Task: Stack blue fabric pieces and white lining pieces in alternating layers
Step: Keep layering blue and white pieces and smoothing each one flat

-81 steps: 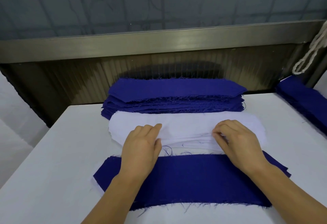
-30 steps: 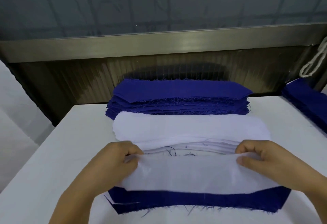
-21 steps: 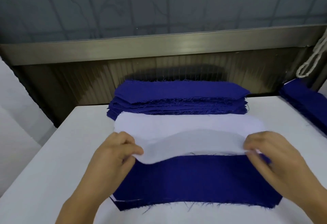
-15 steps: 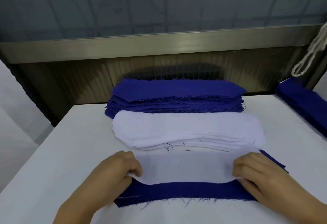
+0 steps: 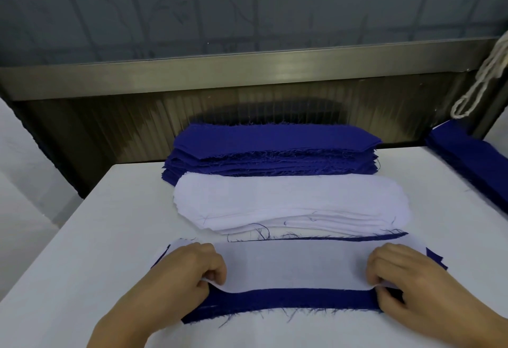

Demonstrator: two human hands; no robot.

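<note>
I see my left hand (image 5: pixel 189 273) and right hand (image 5: pixel 406 279) each with curled fingers pinching an end of a thin white lining piece (image 5: pixel 297 268), which lies over a frayed dark blue fabric strip (image 5: pixel 288 299) on the white table (image 5: pixel 90 237); a blue band shows along the near edge. Just behind sits a stack of white lining pieces (image 5: pixel 291 199), then a stack of blue fabric pieces (image 5: pixel 275 149). More blue fabric (image 5: pixel 472 158) lies far right.

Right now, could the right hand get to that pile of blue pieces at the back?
Probably yes: nothing blocks the blue stack beyond the white lining pile. But the right hand is pinching a lining piece, so it must let go first.
</note>
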